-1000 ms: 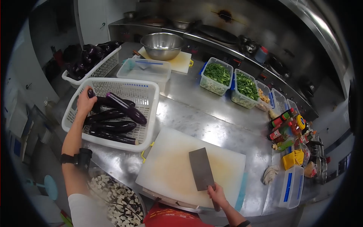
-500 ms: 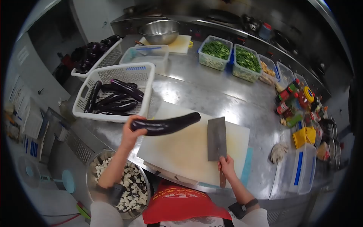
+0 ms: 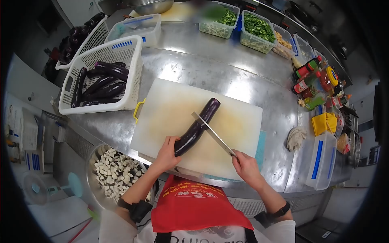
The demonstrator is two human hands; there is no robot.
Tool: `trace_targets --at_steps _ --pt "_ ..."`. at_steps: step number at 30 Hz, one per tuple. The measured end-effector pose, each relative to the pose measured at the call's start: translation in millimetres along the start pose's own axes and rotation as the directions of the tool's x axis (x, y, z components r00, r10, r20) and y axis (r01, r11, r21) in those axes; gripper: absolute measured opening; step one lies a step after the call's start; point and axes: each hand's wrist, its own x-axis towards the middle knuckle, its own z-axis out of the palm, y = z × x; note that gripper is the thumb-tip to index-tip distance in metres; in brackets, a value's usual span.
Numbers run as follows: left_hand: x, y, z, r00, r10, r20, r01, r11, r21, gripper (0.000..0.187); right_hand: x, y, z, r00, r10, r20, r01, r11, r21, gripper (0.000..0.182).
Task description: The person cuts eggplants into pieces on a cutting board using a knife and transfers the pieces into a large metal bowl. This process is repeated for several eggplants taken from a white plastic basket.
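Note:
A long dark purple eggplant point(image 3: 190, 135) lies slantwise on the white cutting board point(image 3: 162, 97). My left hand point(image 3: 166, 154) is closed round its near end. In my right hand point(image 3: 245, 165) is the handle of a cleaver point(image 3: 219, 139), held edge down. The blade crosses the eggplant past its middle, toward the far end. Below the board's left corner, a metal bowl point(image 3: 91, 172) holds diced eggplant point(image 3: 117, 172) in white and dark pieces.
Left of the board stands a white basket point(image 3: 135, 77) of whole eggplants, with another eggplant basket point(image 3: 95, 40) behind. Tubs of chopped greens point(image 3: 257, 27) line the back. On the right are sauce bottles point(image 3: 306, 83), a crumpled cloth point(image 3: 296, 138) and a clear lidded container point(image 3: 322, 162).
The eggplant has come down from the air onto the board. My right hand has turned the cleaver from flat to edge down and brought it across the eggplant. The view has tilted down.

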Motion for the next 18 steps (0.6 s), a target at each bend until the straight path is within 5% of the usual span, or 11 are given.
trace_targets --at_steps 8,18 --pt "18.3 17.3 14.0 0.977 -0.096 0.191 0.005 0.903 0.429 0.072 0.0 -6.3 -27.6 0.990 0.023 0.138 -0.002 0.988 -0.152 0.026" --pt "15.7 12.9 22.8 0.989 -0.028 0.147 -0.044 0.883 0.467 0.072 23.7 -5.9 -10.6 0.944 0.063 0.324 0.006 0.978 -0.208 0.013"
